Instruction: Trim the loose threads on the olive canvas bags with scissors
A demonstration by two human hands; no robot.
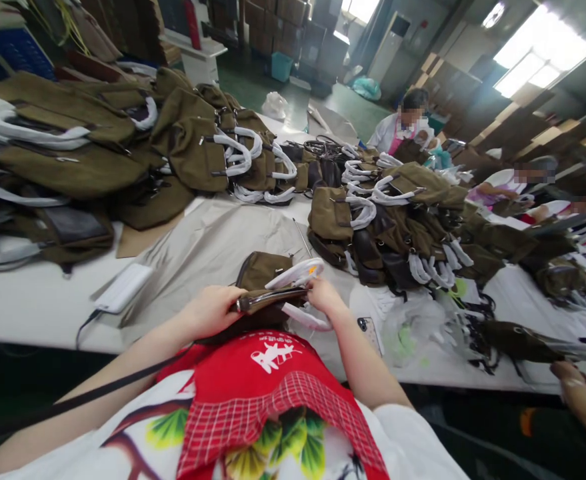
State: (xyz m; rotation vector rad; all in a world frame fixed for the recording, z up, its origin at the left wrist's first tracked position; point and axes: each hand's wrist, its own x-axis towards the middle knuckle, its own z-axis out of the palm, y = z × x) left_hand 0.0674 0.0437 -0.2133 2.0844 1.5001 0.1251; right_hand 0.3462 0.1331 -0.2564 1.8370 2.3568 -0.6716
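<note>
Close against the red apron, an olive-green handbag (264, 268) stands at the table edge, its zipper (273, 298) along the top facing up. Two handles wrapped in white, one handle (295, 273) behind the zipper and one in front, rise from it. My left hand (216, 310) is closed around the zipper's left end, fingers partly hidden behind the bag. At the right end, my right hand (323, 295) pinches the bag by the zipper and handles; its fingertips are partly hidden.
Olive bags (187, 153) are heaped to the left, and another pile (373, 220) stands to the right. A white power bank (124, 288) with a cable lies left. Right of me are a phone (370, 333) and clear plastic bags (413, 333). Co-workers (397, 130) sit farther back; another person's hand (573, 383) shows at right.
</note>
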